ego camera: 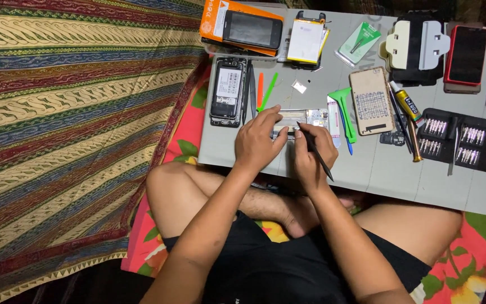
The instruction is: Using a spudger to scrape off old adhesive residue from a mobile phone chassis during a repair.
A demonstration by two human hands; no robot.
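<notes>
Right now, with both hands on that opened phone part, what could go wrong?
The thin black tool in the right hand could slip and scratch the circuit board that the left hand steadies. The small loose part nearby could get knocked off the grey mat.

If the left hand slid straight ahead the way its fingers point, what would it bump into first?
The left hand already rests on the opened phone part, fingers aimed up and to the right. Going on, it would probably cross that part and meet the small white square piece next, though depth is hard to judge.
</notes>
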